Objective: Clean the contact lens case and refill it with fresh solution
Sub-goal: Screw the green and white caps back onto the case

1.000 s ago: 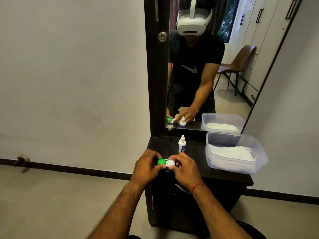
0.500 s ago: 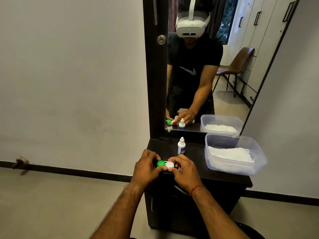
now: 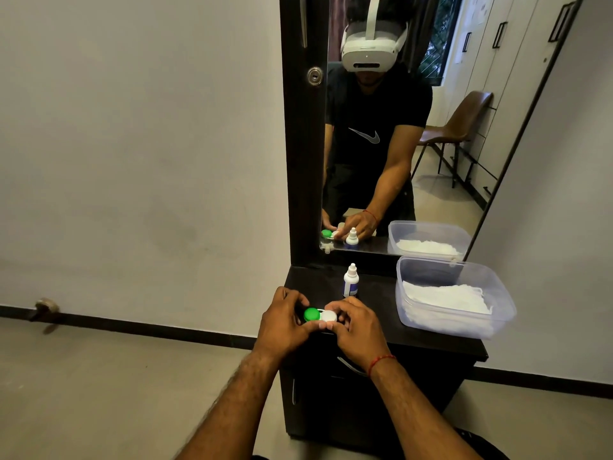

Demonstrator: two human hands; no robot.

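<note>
- Contact lens case point(image 3: 320, 315) sits at the front left of the dark cabinet top point(image 3: 431, 340), held between both hands; green cap point(image 3: 311, 314) on its left well, white cap point(image 3: 329, 316) on its right, both seemingly screwed on.
- Left hand point(image 3: 282, 327): fingers curled narrow around the green end, thumb along the near edge; it steadies the case.
- Right hand point(image 3: 356, 330): fingertips pinched close on the white cap, thumb at its near rim. Reads as the start of unscrewing, though I cannot tell whether the cap is loose.
- Progress, as a judgement: early. Nothing opened, emptied, wiped or refilled; all of that is left.
- Solution bottle point(image 3: 350, 281) stands upright just behind the hands, cap on, untouched.
- Clear plastic tub point(image 3: 497, 293) to the right holds white tissues point(image 3: 444, 298), near for drying; no tissue taken out.
- Mirror point(image 3: 398, 127) behind doubles the scene.
- Obstacles: none between hands and bottle or tub. Case lies near the front edge; loosened caps could roll off.
</note>
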